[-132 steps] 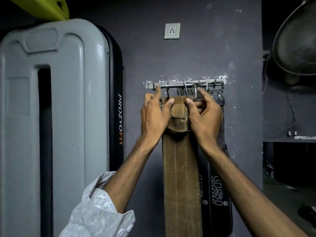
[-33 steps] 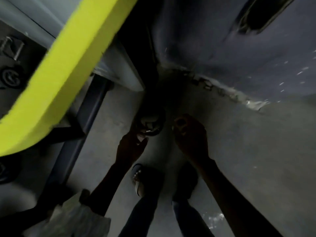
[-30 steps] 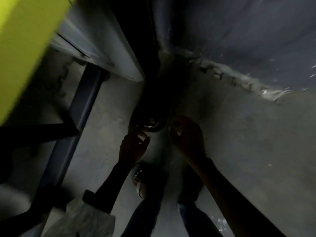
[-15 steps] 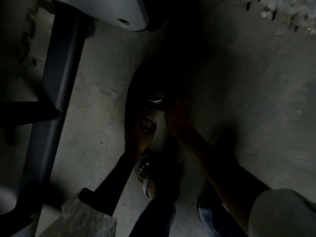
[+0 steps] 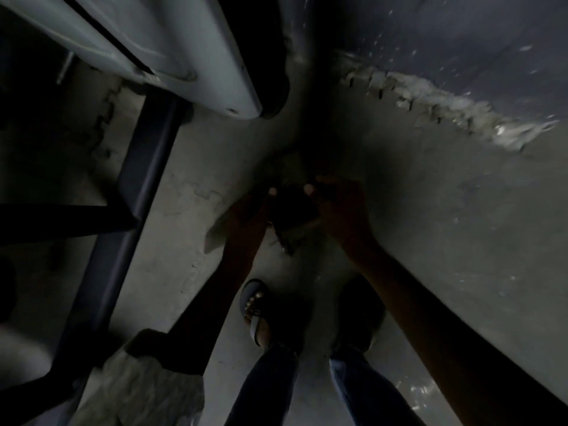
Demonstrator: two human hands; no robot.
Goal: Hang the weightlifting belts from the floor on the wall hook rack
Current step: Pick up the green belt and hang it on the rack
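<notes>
I look straight down at the dim floor by the wall. A dark weightlifting belt (image 5: 293, 210) is held a little above the floor between both hands. My left hand (image 5: 249, 216) grips its left side with the thumb on top. My right hand (image 5: 341, 210) grips its right side, thumb over the upper edge. Part of the belt hangs below the hands toward my feet. The wall hook rack is out of view.
A grey padded machine part (image 5: 196, 63) and a dark metal frame bar (image 5: 132, 192) stand to the left. The grey wall (image 5: 461, 41) meets the concrete floor (image 5: 445, 226) at upper right. My sandalled feet (image 5: 256, 312) stand just below the hands.
After hanging the brown belt on the rack, I bent down. Both hands closed on a dark belt that lay on the floor and now hold it slightly raised.
</notes>
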